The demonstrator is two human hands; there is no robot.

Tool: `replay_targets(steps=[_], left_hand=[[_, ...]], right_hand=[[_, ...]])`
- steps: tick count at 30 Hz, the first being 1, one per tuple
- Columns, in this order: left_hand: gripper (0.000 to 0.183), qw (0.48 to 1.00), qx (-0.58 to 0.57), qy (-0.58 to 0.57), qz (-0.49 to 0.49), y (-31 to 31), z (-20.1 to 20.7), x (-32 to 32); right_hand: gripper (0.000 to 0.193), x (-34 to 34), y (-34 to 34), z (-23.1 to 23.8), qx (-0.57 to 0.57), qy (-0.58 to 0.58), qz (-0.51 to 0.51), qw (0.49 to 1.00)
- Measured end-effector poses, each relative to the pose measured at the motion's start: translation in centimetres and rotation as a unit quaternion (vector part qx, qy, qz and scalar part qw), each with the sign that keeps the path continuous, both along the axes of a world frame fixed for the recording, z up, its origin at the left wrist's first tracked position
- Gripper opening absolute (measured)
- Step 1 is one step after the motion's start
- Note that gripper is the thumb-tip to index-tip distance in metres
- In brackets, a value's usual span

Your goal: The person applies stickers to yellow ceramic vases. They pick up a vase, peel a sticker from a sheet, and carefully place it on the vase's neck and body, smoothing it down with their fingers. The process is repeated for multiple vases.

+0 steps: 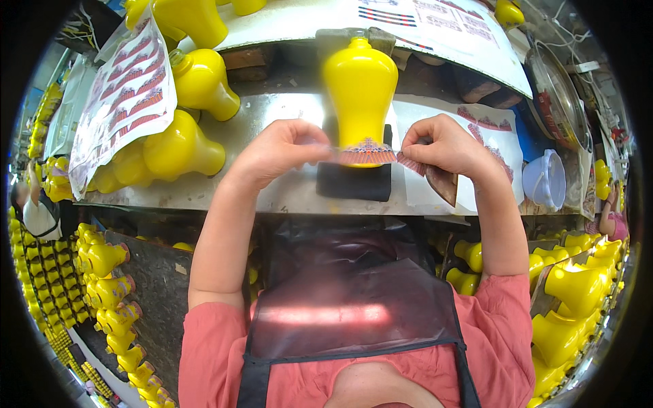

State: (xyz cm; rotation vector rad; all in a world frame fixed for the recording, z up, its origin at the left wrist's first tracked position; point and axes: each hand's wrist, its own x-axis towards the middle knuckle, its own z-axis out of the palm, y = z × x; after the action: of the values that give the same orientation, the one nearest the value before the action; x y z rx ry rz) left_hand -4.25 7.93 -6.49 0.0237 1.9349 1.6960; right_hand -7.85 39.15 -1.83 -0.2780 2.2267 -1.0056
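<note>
A glossy yellow vase rests on a black pad in front of me, its neck pointing away. Across its near, base end runs a patterned decal strip in red and blue. My left hand is closed in a pinch at the strip's left end, with the fingertips blurred. On the other side, my right hand pinches the strip's right end, which sticks out past the vase. A brown wedge-shaped piece, like a scraper, shows below the right fingers and seems tucked in that hand.
More yellow vases lie on the left of the metal bench, beside a decal sheet. Another decal sheet and a pale bucket are at the right. Racks of yellow vases flank me. Other people are at the far sides.
</note>
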Motion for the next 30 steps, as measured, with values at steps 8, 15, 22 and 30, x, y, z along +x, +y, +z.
replay_targets(steps=[8,15,22,30], left_hand=[[0.020,0.968,-0.108,0.209,0.084,1.4,-3.0,0.2],[0.055,0.849,-0.252,0.438,0.154,5.4,-4.0,3.7],[0.062,0.877,-0.168,0.408,0.189,7.6,-5.4,4.2],[0.063,0.905,-0.084,0.366,0.197,7.3,-6.5,3.9]], right_hand=[[0.029,0.3,-0.4,-3.6,0.129,0.233,-0.006,0.964],[0.051,3.4,-2.1,-4.4,-0.091,0.213,-0.146,0.962],[0.072,4.5,-4.0,-5.0,-0.065,0.207,-0.152,0.964],[0.082,5.2,-4.4,-4.9,-0.141,0.165,-0.207,0.954]])
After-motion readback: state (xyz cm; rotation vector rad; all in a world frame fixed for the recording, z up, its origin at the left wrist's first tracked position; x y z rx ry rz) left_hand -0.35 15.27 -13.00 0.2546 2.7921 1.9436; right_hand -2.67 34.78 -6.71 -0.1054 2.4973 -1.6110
